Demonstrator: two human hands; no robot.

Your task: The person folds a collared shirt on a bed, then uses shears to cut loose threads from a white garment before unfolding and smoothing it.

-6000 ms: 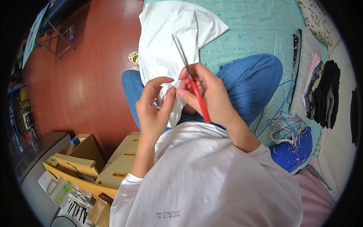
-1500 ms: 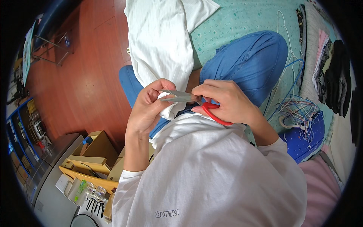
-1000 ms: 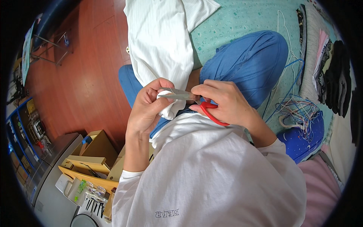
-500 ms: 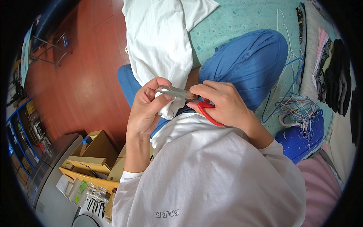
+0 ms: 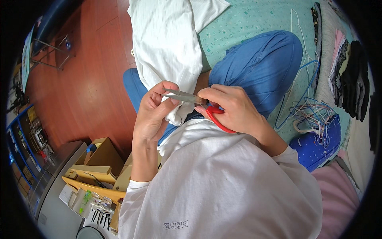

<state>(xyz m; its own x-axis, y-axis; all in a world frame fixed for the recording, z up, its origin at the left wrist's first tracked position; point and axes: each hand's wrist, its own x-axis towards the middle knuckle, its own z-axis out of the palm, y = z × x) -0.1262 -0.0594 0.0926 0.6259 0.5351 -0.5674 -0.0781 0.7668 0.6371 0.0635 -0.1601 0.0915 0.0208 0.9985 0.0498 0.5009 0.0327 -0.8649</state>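
A white ribbed garment (image 5: 167, 44) lies over my lap and stretches away from me. Its near end is bunched up at my left hand (image 5: 153, 109), which pinches the cloth between thumb and fingers. My right hand (image 5: 232, 107) grips a pair of scissors (image 5: 183, 96) with red handles, fingers around the pivot area. The metal blades point left, slightly apart, over the bunched cloth, with their tips at my left thumb and fingertips. Whether a thread or cloth edge lies between the blades is too small to tell.
My legs in blue trousers (image 5: 258, 67) are bent on a green flowered mat (image 5: 246, 16). Tangled hangers (image 5: 312, 115) lie on the right, beside a blue patterned item (image 5: 322, 139) and folded clothes (image 5: 350, 79). Open wooden drawers (image 5: 105, 159) stand left, with reddish wood floor beyond.
Both hands and the scissors have shifted very slightly left. My grips on the garment and the scissors stay the same.
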